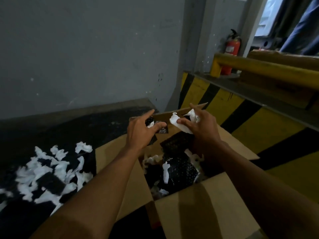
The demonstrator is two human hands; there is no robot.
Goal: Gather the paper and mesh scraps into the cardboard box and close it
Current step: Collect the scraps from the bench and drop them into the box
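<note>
Two bare forearms are reaching out right under the camera, over the near flap of the cardboard box, which is sitting wide open on the floor. The left hand is hovering above the far side of the opening, thumb and fingers loosely curling around a dark mesh scrap with a bit of white in it. The right hand is pinching a crumpled wad of white paper. The hands are near each other but not touching. My guess is both are being held over the opening so the stuff drops straight in; the box is already holding black mesh and paper bits.

Still plenty to go though: a big pile of white scraps mixed with dark pieces is lying on the dark floor just left of the box, so closing the flaps looks a way off.

The room's looking industrial: grey wall behind, a yellow-and-black striped curb on the right, a yellow rail above it, and a red fire extinguisher standing in the corner.
</note>
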